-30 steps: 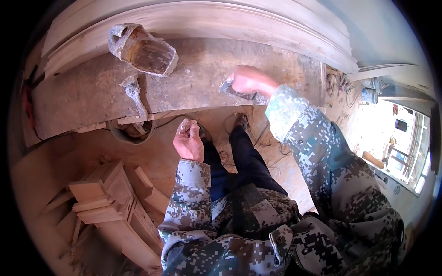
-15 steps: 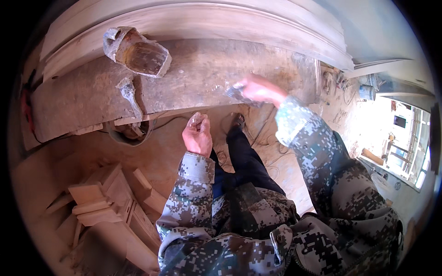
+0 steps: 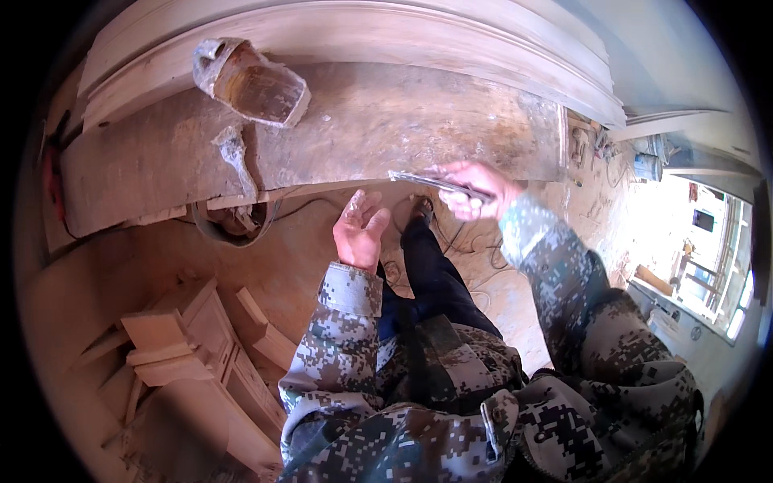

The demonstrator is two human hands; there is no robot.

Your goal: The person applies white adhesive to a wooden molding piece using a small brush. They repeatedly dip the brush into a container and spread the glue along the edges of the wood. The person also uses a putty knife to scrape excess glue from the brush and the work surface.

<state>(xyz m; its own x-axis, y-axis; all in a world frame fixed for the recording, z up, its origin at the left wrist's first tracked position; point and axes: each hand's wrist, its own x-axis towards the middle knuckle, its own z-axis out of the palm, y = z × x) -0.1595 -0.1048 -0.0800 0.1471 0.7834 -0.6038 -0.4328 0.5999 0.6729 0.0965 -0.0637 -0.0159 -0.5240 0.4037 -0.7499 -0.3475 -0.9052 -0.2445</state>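
Observation:
My right hand (image 3: 475, 190) grips a putty knife (image 3: 439, 183), seen nearly edge-on, its tip pointing left with a pale smear on it. It is held near the front edge of the worn wooden bench board (image 3: 362, 133). My left hand (image 3: 360, 229) is raised left of the knife, apart from it, with fingers and thumb spread and whitish dust on the fingertips. On the board at the far left lies a cut-open plastic jug (image 3: 266, 92), crusted and stained brown inside. Nearer the edge is a caked brush (image 3: 233, 161).
Pale wooden mouldings (image 3: 338, 32) run along the back of the board. A bucket (image 3: 235, 229) stands under its front edge. Wooden cabinet pieces (image 3: 201, 346) are stacked at the lower left. Cables (image 3: 475, 258) lie on the dusty floor, and a red-handled tool (image 3: 55, 181) is at the far left.
My right hand has turned the putty knife edge-on and drawn it back toward me, off the board. My left hand's fingers have gone from pinched together to spread.

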